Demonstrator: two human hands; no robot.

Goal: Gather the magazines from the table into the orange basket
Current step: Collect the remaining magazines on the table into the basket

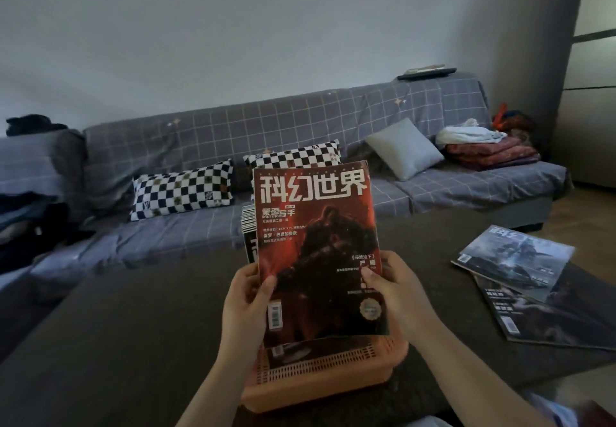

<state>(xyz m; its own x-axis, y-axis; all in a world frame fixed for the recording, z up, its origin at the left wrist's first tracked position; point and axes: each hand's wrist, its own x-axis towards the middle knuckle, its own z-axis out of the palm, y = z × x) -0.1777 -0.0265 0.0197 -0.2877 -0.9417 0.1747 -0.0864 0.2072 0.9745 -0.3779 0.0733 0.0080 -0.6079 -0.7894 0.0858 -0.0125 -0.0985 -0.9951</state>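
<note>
A red magazine (pixel 316 236) with white title characters stands upright, its lower edge down inside the orange basket (pixel 326 373) on the dark table. My left hand (pixel 248 296) grips its left edge and my right hand (pixel 398 290) grips its right edge, thumbs on the cover. More magazines (pixel 249 230) stand behind it, their edges showing at its left. Two magazines (pixel 520 270) lie overlapping on the table at the right, the lower one (pixel 540 320) partly covered.
The dark table (pixel 133 343) spreads left and right of the basket. Behind it runs a grey checked sofa (pixel 300 120) with checkerboard cushions (pixel 181 191), a grey cushion (pixel 405 148) and folded blankets (pixel 486 151) at its right end.
</note>
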